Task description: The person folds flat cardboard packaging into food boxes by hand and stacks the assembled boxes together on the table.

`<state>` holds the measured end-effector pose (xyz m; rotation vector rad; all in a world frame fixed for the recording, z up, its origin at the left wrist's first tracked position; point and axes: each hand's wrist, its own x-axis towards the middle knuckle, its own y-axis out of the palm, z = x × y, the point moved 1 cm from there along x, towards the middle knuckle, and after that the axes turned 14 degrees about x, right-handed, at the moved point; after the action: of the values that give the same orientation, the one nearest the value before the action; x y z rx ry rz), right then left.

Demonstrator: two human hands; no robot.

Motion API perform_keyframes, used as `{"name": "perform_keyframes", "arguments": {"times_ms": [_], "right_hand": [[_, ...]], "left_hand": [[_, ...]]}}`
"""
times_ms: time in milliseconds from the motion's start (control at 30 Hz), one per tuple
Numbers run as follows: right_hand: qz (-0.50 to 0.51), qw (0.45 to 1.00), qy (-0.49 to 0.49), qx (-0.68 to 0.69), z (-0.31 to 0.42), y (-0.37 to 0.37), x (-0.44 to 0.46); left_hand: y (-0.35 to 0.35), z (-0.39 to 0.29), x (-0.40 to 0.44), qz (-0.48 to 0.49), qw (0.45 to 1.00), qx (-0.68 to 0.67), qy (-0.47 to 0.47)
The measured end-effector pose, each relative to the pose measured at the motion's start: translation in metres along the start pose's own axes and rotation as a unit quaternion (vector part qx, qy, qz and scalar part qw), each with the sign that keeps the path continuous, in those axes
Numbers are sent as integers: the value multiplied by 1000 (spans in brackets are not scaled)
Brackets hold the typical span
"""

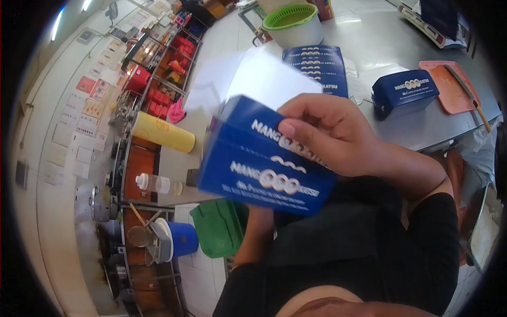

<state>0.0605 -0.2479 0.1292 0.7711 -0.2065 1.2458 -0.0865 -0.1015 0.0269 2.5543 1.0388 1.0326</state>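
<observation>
My right hand [338, 134] pinches the upper edge of a blue cardboard food box [253, 182] between thumb and fingers. The box has white lettering and is tilted in front of my body, a little blurred. Pale white flaps [264, 74] rise behind it, seemingly its unfolded inner side. My left forearm [257, 232] runs up behind the box, which hides the left hand and its fingers. Beyond my right hand lie flat blue printed cartons [317, 61] on the metal table. A folded blue box [406, 91] stands farther right.
On the metal table [364, 37] are an orange cutting board [449, 87] with a knife [465, 87] and a white tub with a green basket [290, 17]. To the left are a yellow roll [163, 132], a clear bottle [158, 184], a green bin [217, 227] and a blue bucket [182, 239].
</observation>
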Motion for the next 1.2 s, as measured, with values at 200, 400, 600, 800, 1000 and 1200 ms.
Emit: {"name": "perform_keyframes", "arguments": {"times_ms": [200,400,600,800,1000,1200], "right_hand": [[3,999,44,6,-19,6,30],[243,937,86,-235,3,-4,32],[292,836,109,-451,7,-28,30],[312,830,89,-453,22,-33,30],[319,835,118,-432,31,-36,34],[321,840,133,-417,35,-36,38]], "left_hand": [[-46,6,-14,57,992,43,-107],[-27,-14,21,72,977,-89,-182],[-19,0,30,38,983,-40,-176],[-4,3,33,84,969,-65,-222],[-1,3,34,140,957,-98,-236],[-2,4,32,152,955,-96,-237]]}}
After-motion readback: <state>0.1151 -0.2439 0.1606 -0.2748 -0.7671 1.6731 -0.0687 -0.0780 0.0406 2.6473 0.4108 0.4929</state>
